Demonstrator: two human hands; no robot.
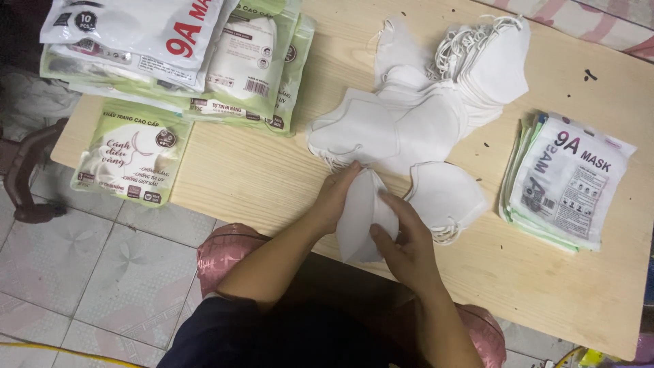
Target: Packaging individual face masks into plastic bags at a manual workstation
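Both the left hand (338,197) and right hand (402,242) pinch a folded white mask (359,215) at the tabletop (272,177) edge; a loose grip could drop it onto the floor (88,259).

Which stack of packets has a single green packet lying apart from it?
The far-left stack; one green packet lies alone just below it. The right stack has none.

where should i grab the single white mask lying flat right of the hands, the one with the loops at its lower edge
Pinch the single white mask at its bare upper rim, coming from above on the far side. It lies flat and apart from the pile of masks; the ear loops bunch at its near edge.
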